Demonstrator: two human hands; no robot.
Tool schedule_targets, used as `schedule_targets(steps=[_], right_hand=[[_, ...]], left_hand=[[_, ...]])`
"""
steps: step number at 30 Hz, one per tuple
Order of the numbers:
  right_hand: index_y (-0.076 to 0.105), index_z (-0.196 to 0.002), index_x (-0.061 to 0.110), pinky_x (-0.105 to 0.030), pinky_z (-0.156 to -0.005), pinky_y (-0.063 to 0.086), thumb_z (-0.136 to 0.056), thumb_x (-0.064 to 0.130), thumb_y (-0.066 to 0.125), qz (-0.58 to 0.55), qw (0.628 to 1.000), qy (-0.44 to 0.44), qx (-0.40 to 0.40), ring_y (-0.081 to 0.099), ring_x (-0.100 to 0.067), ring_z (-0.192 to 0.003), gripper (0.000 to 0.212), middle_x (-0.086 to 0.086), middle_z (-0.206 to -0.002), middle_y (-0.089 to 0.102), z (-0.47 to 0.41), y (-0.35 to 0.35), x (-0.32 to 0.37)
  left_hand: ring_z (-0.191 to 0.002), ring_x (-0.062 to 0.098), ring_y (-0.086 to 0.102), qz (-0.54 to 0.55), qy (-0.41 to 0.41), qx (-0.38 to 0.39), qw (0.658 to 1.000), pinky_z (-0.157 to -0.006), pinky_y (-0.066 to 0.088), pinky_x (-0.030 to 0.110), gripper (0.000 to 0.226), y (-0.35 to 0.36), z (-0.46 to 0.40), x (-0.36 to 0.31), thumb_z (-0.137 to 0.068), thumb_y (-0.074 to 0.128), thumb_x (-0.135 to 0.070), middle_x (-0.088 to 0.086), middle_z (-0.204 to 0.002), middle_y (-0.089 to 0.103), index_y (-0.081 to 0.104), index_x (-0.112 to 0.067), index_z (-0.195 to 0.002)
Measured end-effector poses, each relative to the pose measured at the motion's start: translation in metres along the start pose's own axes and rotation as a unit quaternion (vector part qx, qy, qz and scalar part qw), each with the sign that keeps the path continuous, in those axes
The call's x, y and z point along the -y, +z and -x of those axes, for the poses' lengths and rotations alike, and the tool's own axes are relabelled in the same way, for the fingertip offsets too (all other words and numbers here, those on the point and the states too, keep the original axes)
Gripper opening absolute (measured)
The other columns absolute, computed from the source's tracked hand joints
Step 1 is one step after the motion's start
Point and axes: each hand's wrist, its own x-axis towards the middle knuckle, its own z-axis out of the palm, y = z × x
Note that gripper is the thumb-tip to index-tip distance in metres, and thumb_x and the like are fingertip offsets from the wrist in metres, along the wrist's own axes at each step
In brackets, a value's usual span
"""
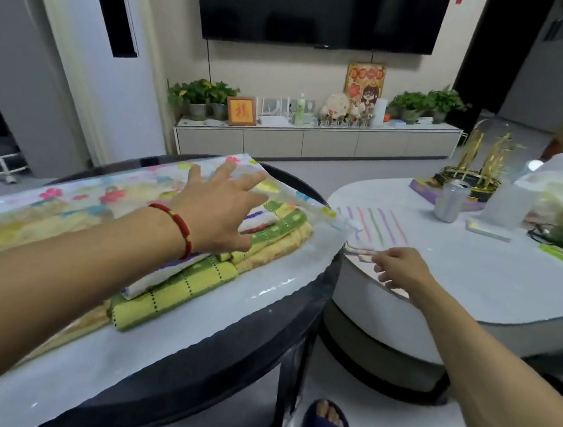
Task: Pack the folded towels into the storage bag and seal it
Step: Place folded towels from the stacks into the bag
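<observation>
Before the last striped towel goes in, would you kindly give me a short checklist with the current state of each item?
1. Folded towels inside storage bag: ok, the stack shows through the clear film.
2. Bag held steady: ok, left hand lies open on top of it.
3. Striped towel gripped: cannot tell, right hand pinches at its near edge, blurred.
4. All towels packed: not ok, the striped one lies on the white table.
5. Bag mouth open: cannot tell.
6. Bag sealed: not ok, a towel is still outside.
</observation>
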Motion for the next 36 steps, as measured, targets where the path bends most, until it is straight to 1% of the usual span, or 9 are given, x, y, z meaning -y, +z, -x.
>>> schedule_targets(steps=[2,6,10,14,21,24,28,32,36], right_hand=[[0.076,-0.105,0.006,-0.041,-0.087,0.056,-0.094,0.017,0.061,0.119,0.986,-0.031,-0.116,0.068,-0.035,-0.099,0.022,-0.017,-0.105,0.074,-0.018,-0.002,-0.013],[0.068,-0.126,0.016,-0.049,-0.098,0.046,-0.097,0.027,0.061,0.324,0.922,-0.089,-0.191,0.054,-0.043,-0.120,0.032,-0.022,-0.129,0.059,-0.055,0.002,-0.029],[0.050,-0.147,0.026,-0.051,-0.105,0.039,-0.104,0.045,0.042,0.305,0.942,-0.024,-0.138,0.048,-0.047,-0.128,0.047,-0.025,-0.140,0.050,-0.095,0.010,-0.036],[0.059,-0.131,0.023,-0.049,-0.104,0.033,-0.101,0.041,0.044,0.295,0.941,0.028,-0.162,0.045,-0.044,-0.123,0.038,-0.025,-0.129,0.056,-0.116,0.018,-0.033],[0.047,-0.128,0.023,-0.046,-0.097,0.051,-0.084,0.007,0.070,0.110,0.986,0.077,-0.103,0.062,-0.038,-0.105,0.052,-0.016,-0.115,0.062,-0.116,0.001,-0.010],[0.041,-0.136,0.021,-0.041,-0.071,0.054,-0.084,0.003,0.073,0.075,0.990,0.104,-0.058,0.063,-0.034,-0.084,0.063,-0.017,-0.094,0.059,-0.105,-0.009,-0.005],[0.055,-0.138,0.025,-0.028,-0.048,0.035,-0.088,-0.003,0.062,-0.031,0.994,0.104,0.032,0.050,-0.020,-0.045,0.058,-0.020,-0.093,0.061,-0.077,-0.028,-0.010],[0.077,-0.120,0.024,-0.029,-0.049,0.034,-0.088,0.003,0.058,-0.200,0.971,0.108,0.076,0.044,-0.018,-0.063,0.043,-0.012,-0.115,0.062,-0.022,-0.062,-0.022],[0.081,-0.116,0.018,-0.033,-0.074,0.059,-0.080,0.033,0.083,-0.291,0.947,0.059,0.120,0.076,-0.025,-0.086,0.039,-0.008,-0.123,0.077,0.049,-0.087,-0.015]], left_hand=[[-0.150,0.036,0.000,-0.013,0.014,-0.013,1.000,-0.108,0.017,0.075,0.070,0.004,-0.010,-0.011,-0.076,0.063,-0.058,-0.009,-0.165,0.006,0.042,-0.043,-0.141],[-0.150,0.037,-0.007,-0.040,0.013,-0.037,0.998,-0.108,0.011,0.078,0.069,0.010,-0.024,-0.018,-0.072,0.066,-0.063,-0.007,-0.165,0.008,0.048,-0.046,-0.136],[-0.150,0.035,-0.006,-0.024,0.007,-0.065,0.998,-0.108,0.012,0.078,0.067,0.017,-0.035,-0.023,-0.073,0.063,-0.066,-0.007,-0.164,0.014,0.050,-0.046,-0.136],[-0.150,0.035,-0.003,-0.022,0.012,-0.079,0.997,-0.108,0.014,0.076,0.066,0.024,-0.044,-0.030,-0.074,0.060,-0.068,-0.007,-0.164,0.016,0.048,-0.048,-0.136],[-0.150,0.035,0.001,-0.015,0.007,-0.082,0.997,-0.109,0.016,0.075,0.063,0.028,-0.044,-0.034,-0.075,0.059,-0.067,-0.007,-0.162,0.020,0.049,-0.048,-0.135],[-0.149,0.036,0.001,-0.019,-0.003,-0.081,0.997,-0.109,0.016,0.075,0.061,0.027,-0.031,-0.029,-0.076,0.060,-0.064,-0.007,-0.162,0.020,0.050,-0.047,-0.134],[-0.149,0.037,0.000,-0.026,-0.042,-0.062,0.997,-0.109,0.016,0.075,0.064,0.030,0.004,-0.012,-0.076,0.060,-0.064,-0.007,-0.163,0.017,0.045,-0.049,-0.136],[-0.148,0.038,0.004,-0.047,-0.090,-0.029,0.994,-0.109,0.020,0.072,0.065,0.033,0.055,0.017,-0.076,0.057,-0.068,-0.008,-0.163,0.017,0.042,-0.052,-0.138],[-0.148,0.036,0.012,-0.036,-0.124,0.000,0.992,-0.107,0.020,0.074,0.066,0.041,0.106,0.040,-0.076,0.058,-0.067,-0.012,-0.162,0.021,0.037,-0.053,-0.138]])
